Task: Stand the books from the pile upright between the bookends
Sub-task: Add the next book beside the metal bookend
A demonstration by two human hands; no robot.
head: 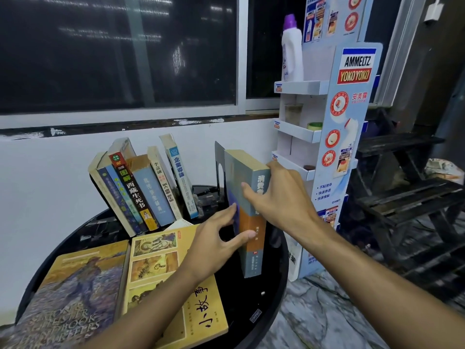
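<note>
A thick grey-and-orange book (251,238) stands upright on the round black table (271,293), just in front of a dark metal bookend (219,157). My right hand (279,197) grips its top and spine. My left hand (216,240) pinches its lower left side and cover. To the left, several books (143,187) lean in a row toward the wall. Two books lie flat near me: a yellow one (161,268) and a large painted-cover one (78,293). A second bookend is not visible.
A white-and-blue cardboard display rack (327,137) stands right of the table, holding a white bottle with a purple cap (292,49). A dark wooden stand (407,187) sits further right. A white wall and dark window lie behind. The floor is marbled.
</note>
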